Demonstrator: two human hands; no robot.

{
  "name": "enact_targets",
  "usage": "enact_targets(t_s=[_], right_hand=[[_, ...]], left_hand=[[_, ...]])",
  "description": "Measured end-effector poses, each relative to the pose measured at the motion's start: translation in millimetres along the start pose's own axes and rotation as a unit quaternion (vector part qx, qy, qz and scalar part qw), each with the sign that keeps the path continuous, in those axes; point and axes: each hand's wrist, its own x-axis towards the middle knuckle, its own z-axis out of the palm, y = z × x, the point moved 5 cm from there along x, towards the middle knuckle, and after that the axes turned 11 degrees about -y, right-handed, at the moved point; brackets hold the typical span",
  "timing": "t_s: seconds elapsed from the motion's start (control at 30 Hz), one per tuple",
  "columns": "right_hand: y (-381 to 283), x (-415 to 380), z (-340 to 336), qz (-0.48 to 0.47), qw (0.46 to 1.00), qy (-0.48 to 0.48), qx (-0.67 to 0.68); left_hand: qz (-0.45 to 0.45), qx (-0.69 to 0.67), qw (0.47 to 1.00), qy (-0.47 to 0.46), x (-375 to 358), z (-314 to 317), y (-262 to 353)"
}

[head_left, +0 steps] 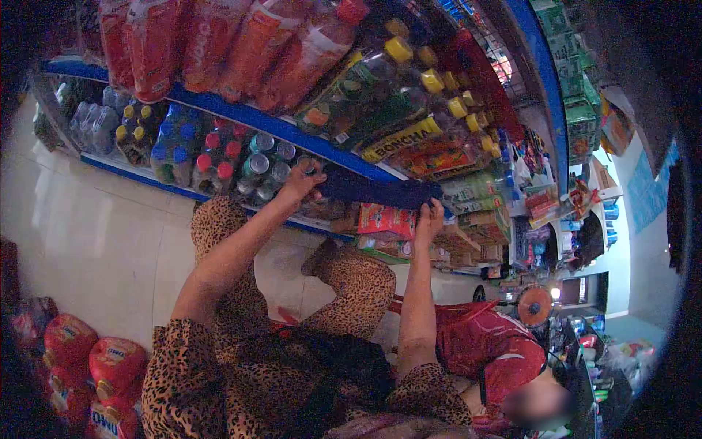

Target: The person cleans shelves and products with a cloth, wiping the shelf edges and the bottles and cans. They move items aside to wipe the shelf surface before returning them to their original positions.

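Observation:
A dark navy cloth (369,186) stretches between my two hands, along the edge of the blue shelf. My left hand (301,183) is closed on its left end, beside a pack of silver-topped cans (259,162). The right end is pinched by my right hand (431,215), with the fingers partly hidden by the cloth. Just below the cloth sits a red box (387,221) on the lower level.
Packs of red drink bottles (219,51) and yellow-capped Boncha bottles (402,139) fill the upper shelf. Smaller bottle packs (174,143) line the lower one. A person in a red shirt (482,344) is close on my right. Red Omo packs (117,369) lie behind at left.

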Motion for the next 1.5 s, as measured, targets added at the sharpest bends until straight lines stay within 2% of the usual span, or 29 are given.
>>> enact_targets(t_s=[0.07,0.17,0.27,0.37,0.47,0.57,0.67,0.77,0.87,0.97,1.07,1.17,1.27,1.37,1.47,1.5], right_hand=[[8.1,0.3,1.6,0.018,0.999,0.014,0.023],[-3.3,-5.2,5.5,0.124,0.967,0.049,0.215],[-12.4,-9.7,6.4,0.161,0.944,0.064,0.281],[-18.0,-9.4,4.7,0.184,0.941,0.079,0.273],[-21.8,-2.5,8.4,0.173,0.945,0.031,0.275],[-31.6,0.3,14.1,0.192,0.949,-0.036,0.247],[-34.7,2.1,21.7,0.148,0.935,-0.038,0.319],[-45.7,0.9,23.7,0.174,0.943,-0.050,0.278],[-37.6,0.9,25.0,0.157,0.934,-0.060,0.317],[-24.8,4.3,24.8,0.114,0.964,-0.076,0.229],[3.5,9.1,25.0,0.039,0.987,-0.075,0.138],[-19.6,6.3,15.7,0.020,0.997,-0.070,0.034],[-31.5,10.8,3.7,-0.059,0.992,-0.092,-0.062],[-44.5,11.3,-6.1,-0.002,0.991,-0.123,0.060],[-56.4,14.9,-25.1,0.006,0.986,-0.162,0.033],[-70.3,12.6,-30.5,0.028,0.983,-0.163,0.080]], left_hand=[[0.050,-0.026,0.998,0.017,-7.1,4.5,10.6],[0.061,0.038,0.996,-0.052,-2.0,6.9,11.5],[0.111,0.149,0.976,-0.109,6.3,6.6,0.9],[0.203,0.400,0.890,-0.075,-4.5,12.6,9.8],[0.214,0.520,0.826,-0.041,-9.3,16.3,7.1],[0.173,0.509,0.841,-0.060,2.4,3.4,-9.1],[0.156,0.421,0.893,-0.048,19.5,-14.7,-26.1],[0.152,0.423,0.893,-0.017,4.9,-14.2,-2.6],[0.176,0.383,0.907,0.002,6.2,-22.6,-1.6],[0.251,0.450,0.857,0.033,-2.0,-22.8,9.7],[0.253,0.480,0.840,-0.002,-17.4,-17.8,26.2],[0.154,0.365,0.914,-0.086,-22.1,-16.0,24.0],[0.158,0.353,0.920,-0.058,-38.6,-9.8,41.5],[0.214,0.372,0.900,-0.078,-44.7,-7.6,61.1],[0.235,0.432,0.869,-0.052,-70.4,12.7,107.0],[0.236,0.440,0.864,-0.060,-83.1,26.8,130.1]])
